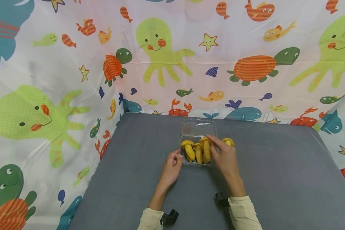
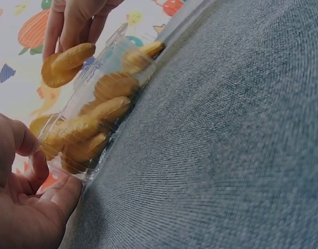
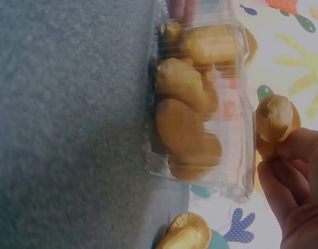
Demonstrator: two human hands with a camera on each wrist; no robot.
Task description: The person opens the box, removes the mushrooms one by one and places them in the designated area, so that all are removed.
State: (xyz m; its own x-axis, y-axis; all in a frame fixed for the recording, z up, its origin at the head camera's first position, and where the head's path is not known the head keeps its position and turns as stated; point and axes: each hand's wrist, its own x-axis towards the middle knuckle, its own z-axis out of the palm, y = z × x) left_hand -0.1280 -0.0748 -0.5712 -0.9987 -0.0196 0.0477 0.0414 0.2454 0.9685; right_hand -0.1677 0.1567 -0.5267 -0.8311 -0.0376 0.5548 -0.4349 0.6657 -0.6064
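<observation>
A clear plastic clamshell container (image 1: 196,164) rests on the table with its lid (image 1: 198,127) folded back, away from me. Several yellow mushrooms (image 1: 189,150) lie inside it. My left hand (image 1: 171,166) is at the container's left side; in the left wrist view its thumb and curled fingers (image 2: 39,168) pinch the corner. Between thumb and fingertips, my right hand (image 1: 225,156) holds another yellow mushroom (image 3: 275,122). The left wrist view shows this mushroom (image 2: 68,65) above the container's rim, apart from those inside.
A single loose mushroom (image 1: 228,142) lies on the table to the right of the container, behind my right hand. The grey cloth-covered table (image 1: 276,179) spreads around it. A curtain (image 1: 172,64) printed with sea animals hangs along the back and sides.
</observation>
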